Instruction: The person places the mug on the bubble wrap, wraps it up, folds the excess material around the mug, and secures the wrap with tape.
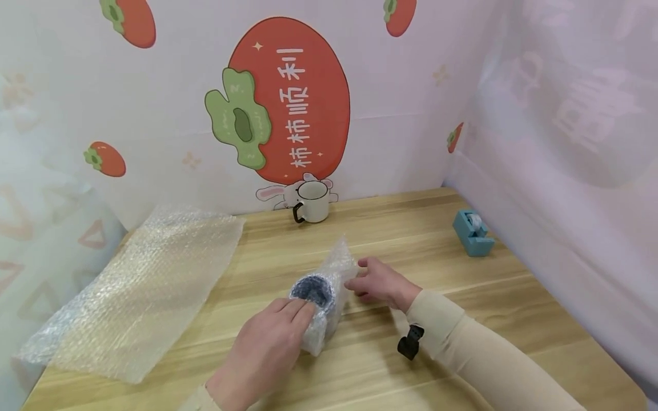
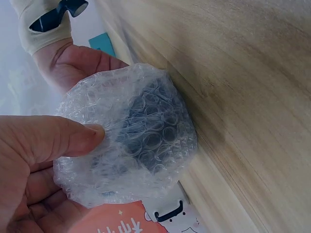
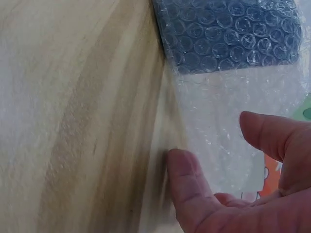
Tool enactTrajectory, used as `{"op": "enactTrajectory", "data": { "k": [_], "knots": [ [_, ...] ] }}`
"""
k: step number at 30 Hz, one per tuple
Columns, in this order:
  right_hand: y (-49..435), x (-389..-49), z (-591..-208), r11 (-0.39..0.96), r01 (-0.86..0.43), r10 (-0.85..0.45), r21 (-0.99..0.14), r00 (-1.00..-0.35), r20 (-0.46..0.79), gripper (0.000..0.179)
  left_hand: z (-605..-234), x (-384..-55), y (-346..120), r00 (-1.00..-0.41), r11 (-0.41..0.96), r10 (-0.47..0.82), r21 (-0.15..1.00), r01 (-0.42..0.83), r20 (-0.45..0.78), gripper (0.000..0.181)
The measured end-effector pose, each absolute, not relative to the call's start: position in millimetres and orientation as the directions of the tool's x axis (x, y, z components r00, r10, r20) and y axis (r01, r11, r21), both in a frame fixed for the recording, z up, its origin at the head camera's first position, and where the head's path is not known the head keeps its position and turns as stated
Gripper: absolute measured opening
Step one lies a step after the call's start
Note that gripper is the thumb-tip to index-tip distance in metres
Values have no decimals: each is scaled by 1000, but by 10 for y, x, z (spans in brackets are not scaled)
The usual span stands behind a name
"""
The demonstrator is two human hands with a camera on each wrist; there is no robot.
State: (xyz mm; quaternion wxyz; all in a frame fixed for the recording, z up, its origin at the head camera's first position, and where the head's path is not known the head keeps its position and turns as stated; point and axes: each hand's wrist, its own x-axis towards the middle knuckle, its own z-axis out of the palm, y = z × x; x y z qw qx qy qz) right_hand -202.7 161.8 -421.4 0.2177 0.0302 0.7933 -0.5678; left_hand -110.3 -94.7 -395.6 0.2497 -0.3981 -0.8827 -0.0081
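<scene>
A dark blue round object lies on the table inside bubble wrap, its dark end facing toward me; its exact kind is hidden by the wrap. My left hand grips the near end of this bundle, and in the left wrist view its thumb presses on the gathered wrap. On the far right side, a loose flap of the bubble wrap extends past the object. My right hand is beside that flap, thumb and fingers apart in the right wrist view, gripping nothing visible.
A large sheet of bubble wrap covers the table's left side. At the back stands a white mug with a black handle. A teal tape dispenser sits at the right edge. Printed cloth hangs behind and beside the wooden table.
</scene>
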Motion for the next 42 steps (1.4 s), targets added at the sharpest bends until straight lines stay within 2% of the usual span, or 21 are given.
{"op": "enactTrajectory", "data": {
  "k": [3, 6, 11, 15, 19, 23, 28, 33, 35, 38, 42],
  "knots": [
    [1602, -2055, -4248, 258, 353, -225, -899, -883, -411, 85, -3963, -1102, -954, -562, 687, 696, -184, 703, 447, 40],
    [1563, -2086, -4287, 201, 359, -220, -912, -890, -399, 90, -3969, -1107, -956, -555, 684, 695, -181, 706, 457, 40],
    [1490, -2128, -4338, 207, 301, -204, -931, -917, -342, 99, -3975, -1117, -957, -537, 675, 698, -184, 715, 473, 39],
    [1454, -2168, -4347, 228, 243, -233, -943, -927, -295, 104, -3962, -1113, -954, -550, 677, 701, -179, 714, 454, 42],
    [1424, -2217, -4348, 276, 154, -252, -949, -941, -226, 114, -3954, -1110, -950, -560, 675, 709, -181, 716, 429, 47],
    [1402, -2265, -4360, 382, 65, -262, -922, -949, -176, 121, -3952, -1111, -949, -558, 669, 719, -193, 718, 416, 48],
    [1380, -2308, -4358, 471, -38, -292, -881, -949, -115, 118, -3950, -1110, -945, -565, 668, 723, -198, 717, 397, 48],
    [1394, -2335, -4330, 537, -114, -338, -836, -937, -89, 106, -3966, -1103, -938, -563, 672, 713, -181, 718, 417, 46],
    [1418, -2335, -4320, 534, -92, -314, -840, -945, -96, 107, -3976, -1104, -934, -556, 673, 708, -174, 719, 436, 44],
    [1470, -2327, -4311, 527, 10, -218, -850, -965, -147, 116, -3991, -1108, -935, -538, 669, 699, -164, 725, 471, 41],
    [1507, -2317, -4316, 507, 152, -130, -848, -960, -250, 108, -3995, -1115, -946, -520, 667, 693, -170, 726, 499, 39]
  ]
}}
